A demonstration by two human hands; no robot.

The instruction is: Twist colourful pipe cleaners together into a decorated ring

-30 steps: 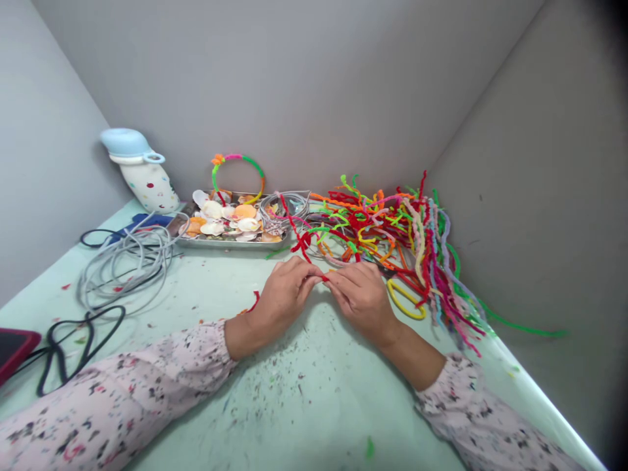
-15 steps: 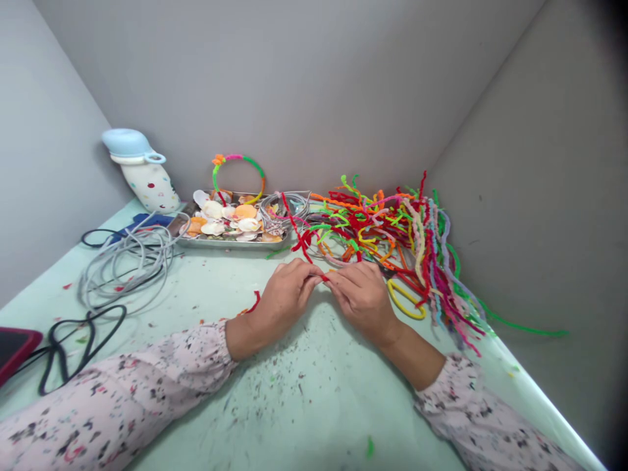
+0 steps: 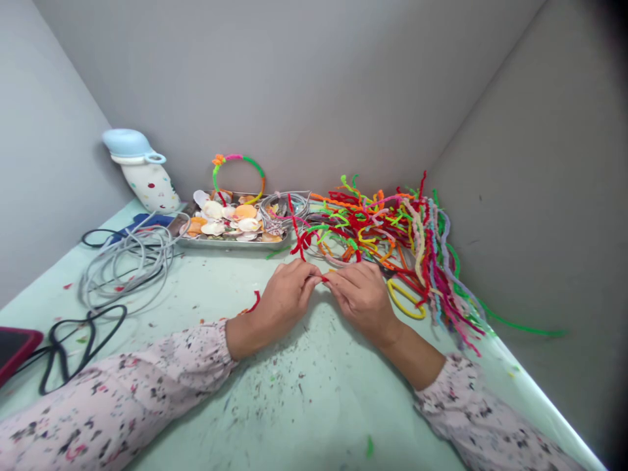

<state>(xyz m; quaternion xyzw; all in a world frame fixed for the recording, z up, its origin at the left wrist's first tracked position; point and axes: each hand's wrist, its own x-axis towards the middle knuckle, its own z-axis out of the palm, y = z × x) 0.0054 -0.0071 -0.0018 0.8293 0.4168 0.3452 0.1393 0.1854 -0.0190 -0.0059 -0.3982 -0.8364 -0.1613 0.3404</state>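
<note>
Between my two hands is a red fuzzy stem, pinched near the middle of the table; its upper part stands up beyond my fingers with a looped red part beside it. My left hand closes thumb and forefinger on it from the left. From the right, my right hand pinches the same red piece, its fingertips almost meeting the left ones. The part inside the fingertips is mostly hidden. A short red piece lies beside my left wrist.
A metal tray of shells, with a colourful ring on it, stands behind. Beyond my right hand spreads a pile of coloured fuzzy stems. A bottle, grey cables and a red-edged device are at the left.
The upper part of the red stem has swung slightly to the right and stands more upright. Both hands stay almost in place, still pinching.
</note>
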